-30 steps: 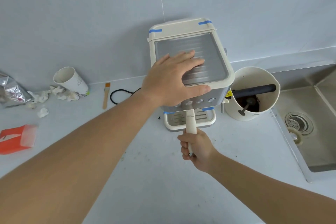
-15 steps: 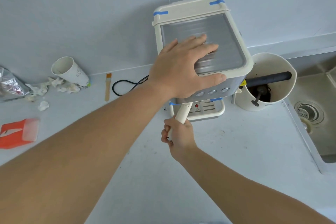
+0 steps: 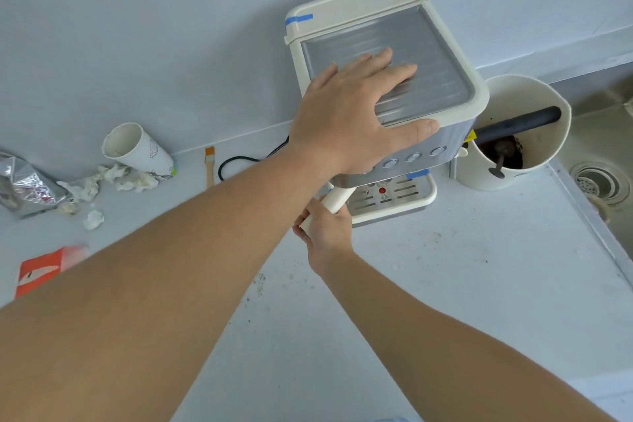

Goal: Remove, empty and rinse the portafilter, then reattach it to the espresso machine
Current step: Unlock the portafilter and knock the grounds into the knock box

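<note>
A cream espresso machine [image 3: 442, 55] with a ribbed metal top stands against the wall on the white counter. My left hand [image 3: 352, 113] lies flat on its top, fingers spread, thumb over the front edge. The portafilter's cream handle [image 3: 337, 200] sticks out from under the machine's front, angled toward the lower left. My right hand [image 3: 325, 226] is wrapped around the handle's outer end. The portafilter's basket is hidden under the machine. A drip tray [image 3: 400, 197] sits below.
A cream knock box [image 3: 534, 113] with a dark bar and coffee grounds stands right of the machine; a sink [image 3: 599, 181] lies beyond it. At the left are a tipped paper cup [image 3: 137, 151], crumpled tissues [image 3: 116, 178], a foil bag [image 3: 24, 185], a small brush [image 3: 209, 164], an orange packet [image 3: 44, 271].
My right hand has swung the portafilter handle from pointing straight toward me to angled left. My left hand has stayed on the machine's top. The camera has shifted.
</note>
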`<state>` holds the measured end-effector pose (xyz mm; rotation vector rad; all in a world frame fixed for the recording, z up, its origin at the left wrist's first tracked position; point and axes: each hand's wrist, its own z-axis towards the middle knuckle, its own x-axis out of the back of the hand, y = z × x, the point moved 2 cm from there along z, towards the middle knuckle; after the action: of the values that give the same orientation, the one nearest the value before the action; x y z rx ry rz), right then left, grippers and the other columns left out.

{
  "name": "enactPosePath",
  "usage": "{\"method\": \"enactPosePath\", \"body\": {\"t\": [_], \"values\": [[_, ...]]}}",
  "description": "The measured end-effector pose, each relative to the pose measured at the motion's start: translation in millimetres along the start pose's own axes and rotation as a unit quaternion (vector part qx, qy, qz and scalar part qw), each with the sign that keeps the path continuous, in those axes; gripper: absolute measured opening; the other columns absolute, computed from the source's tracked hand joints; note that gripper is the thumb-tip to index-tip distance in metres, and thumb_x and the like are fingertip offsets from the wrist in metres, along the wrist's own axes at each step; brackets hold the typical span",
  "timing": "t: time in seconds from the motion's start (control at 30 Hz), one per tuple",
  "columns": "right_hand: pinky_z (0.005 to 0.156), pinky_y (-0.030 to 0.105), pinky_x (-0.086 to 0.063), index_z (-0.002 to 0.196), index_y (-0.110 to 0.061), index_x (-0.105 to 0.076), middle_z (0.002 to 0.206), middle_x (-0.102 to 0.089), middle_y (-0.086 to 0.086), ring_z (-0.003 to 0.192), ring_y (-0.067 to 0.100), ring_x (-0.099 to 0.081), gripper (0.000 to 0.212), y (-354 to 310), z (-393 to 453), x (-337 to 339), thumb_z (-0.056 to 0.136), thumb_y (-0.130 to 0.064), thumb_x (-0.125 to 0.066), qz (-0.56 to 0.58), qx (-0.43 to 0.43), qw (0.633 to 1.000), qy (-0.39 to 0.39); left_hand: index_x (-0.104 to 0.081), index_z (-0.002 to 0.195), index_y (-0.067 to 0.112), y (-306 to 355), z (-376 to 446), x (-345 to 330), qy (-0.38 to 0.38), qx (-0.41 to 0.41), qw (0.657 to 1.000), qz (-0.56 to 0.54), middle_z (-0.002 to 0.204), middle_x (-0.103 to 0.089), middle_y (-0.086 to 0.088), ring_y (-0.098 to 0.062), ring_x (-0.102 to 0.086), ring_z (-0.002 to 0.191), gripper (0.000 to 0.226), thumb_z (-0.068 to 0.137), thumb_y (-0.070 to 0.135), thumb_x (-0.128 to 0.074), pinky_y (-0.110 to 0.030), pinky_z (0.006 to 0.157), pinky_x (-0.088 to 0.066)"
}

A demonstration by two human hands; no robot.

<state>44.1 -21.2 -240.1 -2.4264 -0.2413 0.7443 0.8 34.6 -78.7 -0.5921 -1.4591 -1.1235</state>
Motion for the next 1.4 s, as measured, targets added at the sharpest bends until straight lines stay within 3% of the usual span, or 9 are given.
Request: {"method": "enactPosePath", "body": {"t": [0.23, 0.73, 1.0, 1.4], "values": [[0.058, 0.031, -0.052, 0.083, -0.012, -0.047, 0.063, -0.050, 0.005, 0.050, 0.017, -0.051, 0.018, 14, 6, 16, 0.083, -0.002, -0.062, 0.018, -0.038, 0.999, 0.016, -0.041, 0.143, 0.043, -2, 1, -1, 0.006, -0.010, 1.000, 0.002, 0.160, -0.029, 0.009, -0.008, -0.022, 0.147, 0.074, 0.077, 0.076, -0.048, -0.039, 0.120, -0.009], [0.047, 0.028, -0.038, 0.071, -0.011, -0.043, 0.057, -0.046, 0.005, 0.045, 0.021, -0.042, 0.024, 22, -47, 108, 0.078, 0.009, -0.054, -0.057, -0.102, 0.993, -0.016, -0.043, 0.141, 0.043, -3, 1, 0, 0.014, -0.003, 1.000, 0.002, 0.159, -0.031, 0.010, -0.005, -0.023, 0.146, 0.072, 0.077, 0.075, -0.048, -0.035, 0.118, -0.010], [0.047, 0.028, -0.035, 0.070, -0.012, -0.040, 0.056, -0.045, 0.005, 0.044, 0.020, -0.040, 0.025, -8, -84, 165, 0.078, 0.008, -0.054, -0.115, -0.114, 0.984, -0.071, -0.042, 0.143, 0.042, 2, -1, 1, 0.015, 0.006, 1.000, 0.011, 0.159, -0.031, 0.009, -0.006, -0.023, 0.147, 0.062, 0.086, 0.066, -0.046, -0.039, 0.121, -0.013], [0.046, 0.028, -0.033, 0.072, -0.012, -0.041, 0.055, -0.045, 0.005, 0.043, 0.021, -0.038, 0.023, -79, -110, 231, 0.080, 0.004, -0.054, -0.188, -0.122, 0.965, -0.136, -0.029, 0.149, 0.034, 11, -1, -1, -0.016, 0.048, 0.994, 0.097, 0.162, -0.024, 0.007, -0.013, -0.021, 0.148, 0.077, 0.083, 0.073, -0.028, -0.044, 0.119, -0.018]]}}
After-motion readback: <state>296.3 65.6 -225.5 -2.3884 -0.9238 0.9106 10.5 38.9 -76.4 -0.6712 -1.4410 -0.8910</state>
